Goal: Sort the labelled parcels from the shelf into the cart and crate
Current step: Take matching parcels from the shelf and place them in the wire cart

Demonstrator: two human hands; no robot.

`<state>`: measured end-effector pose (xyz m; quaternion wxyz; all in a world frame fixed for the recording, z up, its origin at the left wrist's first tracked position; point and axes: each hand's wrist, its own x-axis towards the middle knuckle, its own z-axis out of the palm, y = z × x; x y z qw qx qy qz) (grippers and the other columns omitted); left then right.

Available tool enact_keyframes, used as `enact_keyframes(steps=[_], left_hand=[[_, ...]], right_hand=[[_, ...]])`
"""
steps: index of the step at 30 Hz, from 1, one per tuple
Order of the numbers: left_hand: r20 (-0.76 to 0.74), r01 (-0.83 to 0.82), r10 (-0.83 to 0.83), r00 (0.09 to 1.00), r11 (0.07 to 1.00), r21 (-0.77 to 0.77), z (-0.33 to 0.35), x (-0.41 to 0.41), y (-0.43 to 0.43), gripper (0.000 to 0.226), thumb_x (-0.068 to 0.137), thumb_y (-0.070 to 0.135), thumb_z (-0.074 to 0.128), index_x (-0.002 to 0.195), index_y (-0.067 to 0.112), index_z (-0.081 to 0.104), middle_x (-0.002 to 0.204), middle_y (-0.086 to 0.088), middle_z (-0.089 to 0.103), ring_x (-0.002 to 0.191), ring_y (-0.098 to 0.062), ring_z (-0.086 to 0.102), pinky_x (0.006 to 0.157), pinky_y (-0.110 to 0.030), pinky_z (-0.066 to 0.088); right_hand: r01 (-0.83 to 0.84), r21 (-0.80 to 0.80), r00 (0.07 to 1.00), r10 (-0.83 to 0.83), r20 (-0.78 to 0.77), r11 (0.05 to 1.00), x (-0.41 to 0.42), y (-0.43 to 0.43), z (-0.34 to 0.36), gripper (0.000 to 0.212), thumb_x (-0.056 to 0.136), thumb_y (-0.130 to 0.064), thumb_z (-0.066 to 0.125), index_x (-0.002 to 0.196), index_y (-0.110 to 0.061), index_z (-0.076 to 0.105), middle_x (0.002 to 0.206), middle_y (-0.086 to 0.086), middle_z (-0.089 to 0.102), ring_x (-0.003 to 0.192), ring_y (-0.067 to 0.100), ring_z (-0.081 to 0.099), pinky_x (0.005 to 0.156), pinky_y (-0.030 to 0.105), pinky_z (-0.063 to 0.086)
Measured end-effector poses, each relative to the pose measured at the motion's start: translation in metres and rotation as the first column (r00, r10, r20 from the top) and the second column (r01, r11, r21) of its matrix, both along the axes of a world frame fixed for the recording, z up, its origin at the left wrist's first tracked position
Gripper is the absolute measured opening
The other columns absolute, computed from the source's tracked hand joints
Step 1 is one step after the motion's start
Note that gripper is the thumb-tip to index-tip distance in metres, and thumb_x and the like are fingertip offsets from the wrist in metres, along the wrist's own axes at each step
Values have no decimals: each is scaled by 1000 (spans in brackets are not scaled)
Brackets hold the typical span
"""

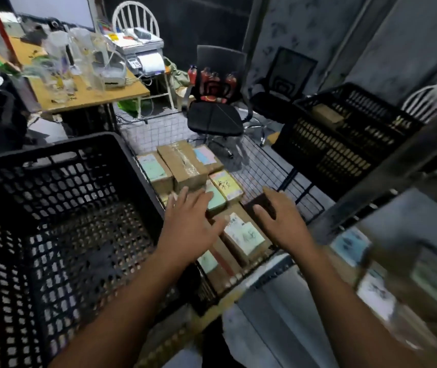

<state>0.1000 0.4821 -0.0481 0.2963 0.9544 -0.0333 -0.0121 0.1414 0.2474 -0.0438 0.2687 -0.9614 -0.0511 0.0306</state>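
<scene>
A wire cart point(259, 168) in the middle holds several brown cardboard parcels point(182, 163) with green, pink and yellow labels. My left hand point(190, 221) hovers over the parcels with fingers spread, holding nothing. My right hand point(281, 216) is beside it with straight fingers, over a dark parcel point(261, 204) at the cart's right side; contact is unclear. A large black plastic crate point(60, 208) stands at the left, with no parcels visible inside. Blurred labelled parcels point(352, 243) lie on the shelf point(387, 166) at the right.
A second black crate point(344, 136) with a brown box inside stands at the right rear. Behind the cart is a black office chair point(217, 115) with red bottles on it. A wooden desk point(84, 91) with a printer and clear containers is at back left.
</scene>
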Motion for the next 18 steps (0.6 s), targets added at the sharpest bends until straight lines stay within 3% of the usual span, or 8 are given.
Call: enact_keyframes(steps=[3,8,12,15,18], left_hand=[[15,115,-116,993,993,4,2,-18,-21,76,96,74,39,160,34,26,171,7,16,159,-23,-2,128,-50,-3],[32,242,-243,969,970,30,1,-38,-62,82,95,76,37,162,30,24,172,6,14,159,-27,-2,128,-47,4],[41,369,-371,928,928,48,2,-52,-103,101,81,87,15,161,26,28,171,1,19,158,-29,6,127,-50,11],[32,455,-455,890,890,16,4,-63,-138,91,91,83,32,162,27,24,171,3,17,159,-26,2,128,-49,8],[28,506,-506,862,862,12,10,-73,-177,90,92,80,37,162,25,25,170,3,19,158,-25,4,129,-45,6]], right_hand=[[99,-46,995,-98,22,994,-49,-25,-2,69,101,-62,43,160,-28,31,166,3,32,156,26,22,124,54,21],[259,-79,966,-258,21,963,-119,-64,-5,70,100,-61,43,161,-32,27,167,3,30,157,26,18,126,50,17],[390,-53,920,-386,68,919,-166,-94,-1,77,96,-75,34,158,-30,36,165,1,35,155,26,24,126,45,17],[478,-44,876,-473,90,877,-195,-121,-4,78,93,-74,31,158,-32,35,165,2,35,155,27,23,126,49,18],[542,-28,839,-539,73,840,-223,-152,-3,77,93,-72,34,159,-32,33,166,2,32,157,26,17,127,47,13]])
